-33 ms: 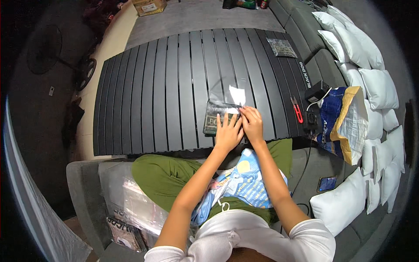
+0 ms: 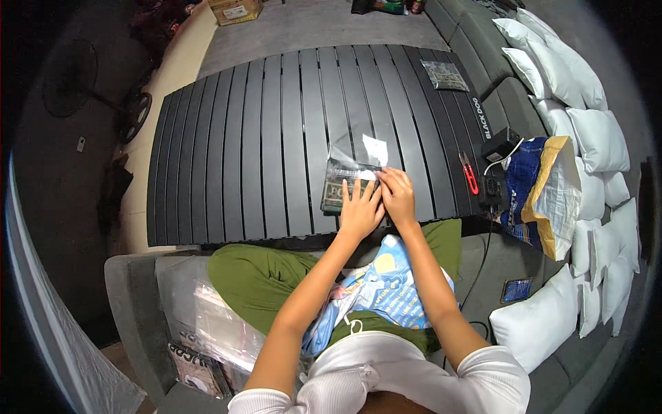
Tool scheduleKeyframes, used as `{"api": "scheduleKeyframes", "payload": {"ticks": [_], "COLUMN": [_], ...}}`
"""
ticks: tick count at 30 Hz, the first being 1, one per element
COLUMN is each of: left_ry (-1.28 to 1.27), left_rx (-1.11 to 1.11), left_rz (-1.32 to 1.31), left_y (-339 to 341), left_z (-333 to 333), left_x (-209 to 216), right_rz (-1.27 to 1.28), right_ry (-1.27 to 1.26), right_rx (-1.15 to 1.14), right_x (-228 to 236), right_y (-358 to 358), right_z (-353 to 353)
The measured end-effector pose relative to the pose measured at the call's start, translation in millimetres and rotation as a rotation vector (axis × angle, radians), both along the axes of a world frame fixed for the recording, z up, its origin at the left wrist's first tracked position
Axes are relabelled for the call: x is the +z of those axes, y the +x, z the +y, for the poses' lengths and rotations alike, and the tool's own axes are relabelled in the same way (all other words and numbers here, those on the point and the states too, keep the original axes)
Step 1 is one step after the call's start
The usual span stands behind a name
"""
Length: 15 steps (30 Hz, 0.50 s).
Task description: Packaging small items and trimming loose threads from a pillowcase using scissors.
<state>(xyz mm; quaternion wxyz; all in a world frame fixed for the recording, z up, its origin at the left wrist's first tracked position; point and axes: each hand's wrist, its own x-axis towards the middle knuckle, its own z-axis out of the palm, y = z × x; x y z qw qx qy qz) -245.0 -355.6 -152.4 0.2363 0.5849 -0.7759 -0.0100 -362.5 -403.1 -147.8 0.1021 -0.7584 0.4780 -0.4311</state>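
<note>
A flat, dark folded item in a clear plastic bag (image 2: 334, 200) lies near the front edge of the black slatted table (image 2: 276, 138). My left hand (image 2: 360, 209) rests on it with fingers spread, holding it flat. At its upper right side, my right hand (image 2: 399, 198) has its fingers drawn together on the bag's edge; the fingertips are partly hidden. Beyond the item, the bag's loose clear flap lies spread on the slats. A white strip (image 2: 375, 150) shows on that flap.
To the right lie red-handled snips (image 2: 469, 174), a black power adapter (image 2: 500, 144) with cables and a blue-and-yellow woven sack (image 2: 545, 193). Another bagged item (image 2: 445, 76) is at the far right corner. White pillows (image 2: 534, 321) line the sofa; plastic packages (image 2: 224, 324) lie at my left.
The clear flap beyond the item has shifted slightly. Both hands stay in the same place.
</note>
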Motion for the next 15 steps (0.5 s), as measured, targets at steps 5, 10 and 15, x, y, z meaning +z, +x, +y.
{"api": "scheduleKeyframes", "payload": {"ticks": [5, 10, 15], "left_ry": [0.131, 0.020, 0.068], "left_rx": [-0.047, -0.066, -0.107], "left_rz": [-0.065, -0.042, 0.070], "left_y": [4, 13, 39], "left_z": [-1, 0, 17], "left_x": [-2, 1, 18], "right_rz": [0.056, 0.232, 0.203], "right_ry": [0.013, -0.066, -0.043], "right_rx": [0.056, 0.022, 0.003], "right_x": [5, 22, 38], "right_y": [10, 24, 42], "right_z": [5, 5, -11]}}
